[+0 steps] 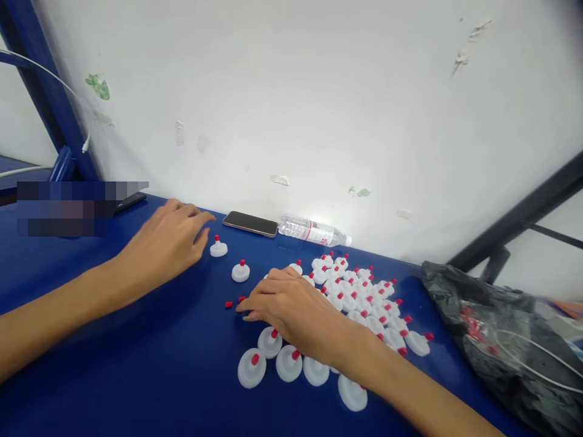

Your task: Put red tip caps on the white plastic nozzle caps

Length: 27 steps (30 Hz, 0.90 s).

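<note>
My left hand [175, 238] hovers over the blue table with thumb and index finger apart and nothing between them. Just right of its fingertips stands a round white cap [218, 249] with a red tip. My right hand [291, 305] reaches left over the group of caps, fingers stretched out and slightly bent. Its fingertips are at a small loose red tip [242, 299]; whether they touch it I cannot tell. Another loose red tip [228, 304] lies just left of it. A second separate white cap [240, 272] stands between my hands. My right hand and forearm hide some caps.
Many white caps [364, 301] with red tips crowd the right side of the blue table [173, 364]. A phone [250, 223] and a clear plastic bottle [314, 231] lie along the white wall. A black plastic bag [496, 364] holding red pieces sits at right.
</note>
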Motion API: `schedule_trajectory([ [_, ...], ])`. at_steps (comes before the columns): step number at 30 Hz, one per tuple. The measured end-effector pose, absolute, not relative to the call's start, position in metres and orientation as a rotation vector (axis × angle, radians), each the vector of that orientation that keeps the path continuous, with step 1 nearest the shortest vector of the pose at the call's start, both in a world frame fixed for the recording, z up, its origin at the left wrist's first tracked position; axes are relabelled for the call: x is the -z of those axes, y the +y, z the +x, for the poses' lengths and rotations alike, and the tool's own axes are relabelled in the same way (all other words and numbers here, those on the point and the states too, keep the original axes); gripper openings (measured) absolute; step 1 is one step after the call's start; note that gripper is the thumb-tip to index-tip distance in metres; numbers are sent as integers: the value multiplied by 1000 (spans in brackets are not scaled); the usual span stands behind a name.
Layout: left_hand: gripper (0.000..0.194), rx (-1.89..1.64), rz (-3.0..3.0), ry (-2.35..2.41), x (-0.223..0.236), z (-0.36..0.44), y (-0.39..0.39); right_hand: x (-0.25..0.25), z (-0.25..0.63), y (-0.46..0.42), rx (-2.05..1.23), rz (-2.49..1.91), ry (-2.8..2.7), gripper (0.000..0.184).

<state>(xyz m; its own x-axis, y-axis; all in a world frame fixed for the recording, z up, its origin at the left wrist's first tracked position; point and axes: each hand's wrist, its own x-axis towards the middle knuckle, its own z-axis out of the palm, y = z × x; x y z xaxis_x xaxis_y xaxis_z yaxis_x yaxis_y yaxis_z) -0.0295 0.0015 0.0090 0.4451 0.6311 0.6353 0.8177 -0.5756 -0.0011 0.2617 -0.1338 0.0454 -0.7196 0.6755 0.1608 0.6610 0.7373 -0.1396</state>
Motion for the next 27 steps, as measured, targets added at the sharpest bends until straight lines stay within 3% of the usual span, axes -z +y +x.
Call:
schedule_trajectory([
  [11, 28, 590, -2400, -1567, 20, -66, 12, -37, 259, -133, 32, -1089, -2763, 13],
  [17, 35, 325, -2445, -1663, -1, -31, -2, -35, 259, -134, 153, -1108, -2790, 12],
  [27, 29, 57, -2360, -1854, -26, -23, -33, -54, 270, -135, 211, -1191, -2648, 16],
])
